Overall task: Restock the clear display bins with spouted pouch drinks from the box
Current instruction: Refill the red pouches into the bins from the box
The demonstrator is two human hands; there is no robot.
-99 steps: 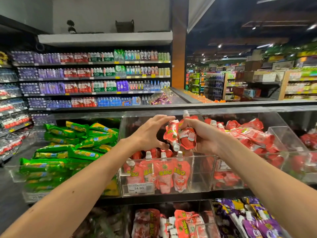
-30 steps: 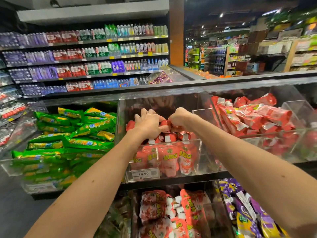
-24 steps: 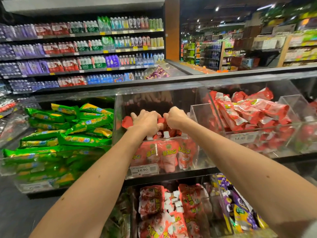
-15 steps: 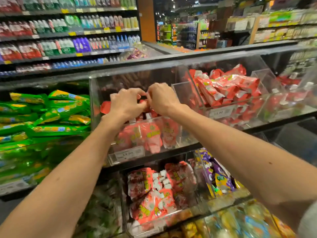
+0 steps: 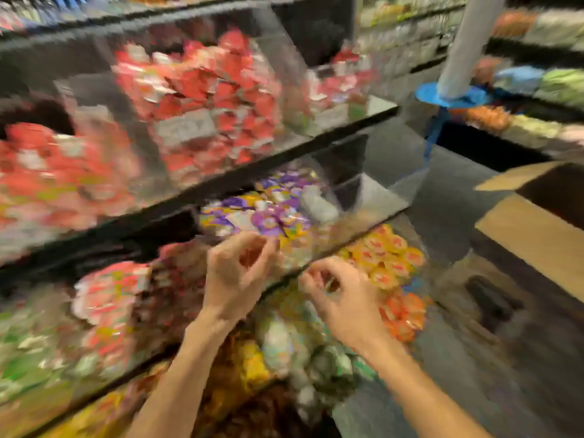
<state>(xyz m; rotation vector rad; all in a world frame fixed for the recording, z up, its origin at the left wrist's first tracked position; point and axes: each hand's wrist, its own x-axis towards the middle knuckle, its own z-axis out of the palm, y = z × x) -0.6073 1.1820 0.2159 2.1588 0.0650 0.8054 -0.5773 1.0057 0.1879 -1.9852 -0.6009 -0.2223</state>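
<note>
Heavy blur. Left hand (image 5: 240, 273) and right hand (image 5: 341, 298) were loosely curled, empty, just apart, before the lower bins (image 5: 373, 197). Red pouches (image 5: 202, 99) filled upper-shelf bins. Open box (image 5: 531, 229) was far right, well apart

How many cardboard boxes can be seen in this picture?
1. The cardboard box stands at the right edge with its flaps open. The picture is blurred and cropped there, so other boxes may be hidden.
</note>
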